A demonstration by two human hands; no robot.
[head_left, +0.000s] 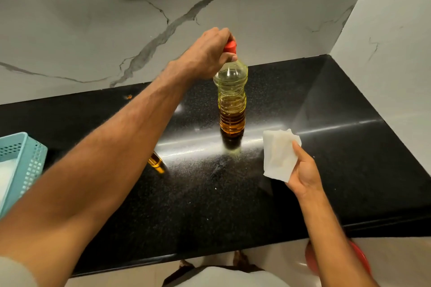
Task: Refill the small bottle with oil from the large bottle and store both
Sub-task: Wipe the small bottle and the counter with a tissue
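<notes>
Near edge first: black surface (pixel 233 205) in front of us, mostly bare, with specks or smears near the middle.

Right hand (pixel 305 175) is low and close, palm up, fingers closed on a folded white tissue (pixel 277 156), held just above the surface, right of the large bottle.

Left forearm runs diagonally from bottom left up to the bottle top. It hides nearly all of the small bottle (pixel 155 161); we only see an amber sliver of it beside the forearm. Can't tell if it's capped or how full.

Blue basket (pixel 25 158) at the left edge, something white inside.

Large bottle (pixel 232 100) stands upright mid-surface, short of the marble wall. Oil sits roughly in the lower half.

Left hand (pixel 210 53) is closed over its red cap (pixel 230 46) from above, wrist bent down.

Our read: pouring looks done, and we're capping the large bottle, or lifting it by the cap. Tissue suggests a wipe-down comes next. Left: wipe, then store both bottles. No storage spot visible, unless the basket is it.
</notes>
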